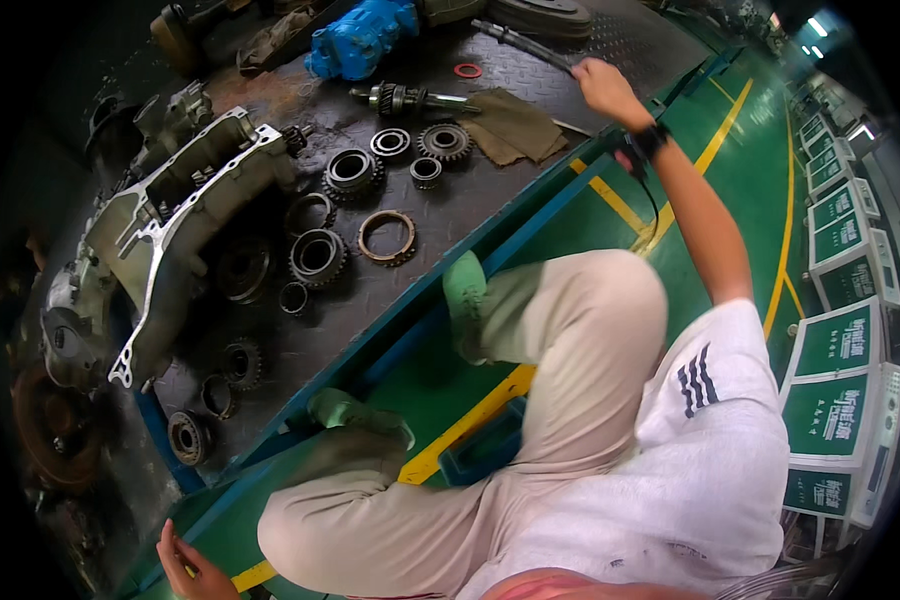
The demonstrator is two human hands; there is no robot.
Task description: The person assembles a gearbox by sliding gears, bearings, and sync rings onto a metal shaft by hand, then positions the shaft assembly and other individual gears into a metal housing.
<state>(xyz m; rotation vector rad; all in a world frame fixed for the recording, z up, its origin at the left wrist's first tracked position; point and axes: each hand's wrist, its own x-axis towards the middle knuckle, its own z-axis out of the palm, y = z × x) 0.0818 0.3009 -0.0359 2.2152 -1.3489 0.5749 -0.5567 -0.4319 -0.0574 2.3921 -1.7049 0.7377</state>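
At the far right of the metal workbench (530, 205), my right hand (608, 92) is closed on the near end of a dark metal shaft (520, 42). The shaft's other end points left across the bench. My left hand (192, 568) is low at the left, beside the bench's near edge, with fingers stretched out and nothing seen in it. Closest to my right hand are a brown cloth (515, 125) and a small red ring (467, 70). A gear shaft (410, 100) lies left of the cloth.
Several gears and bearings, among them a toothed gear (444, 142) and a brass-coloured synchronizer ring (387, 237), lie mid-bench. A large open gearbox housing (160, 230) stands at left, a blue casting (362, 38) at the back. Green-and-white boxes (838, 350) line the right side.
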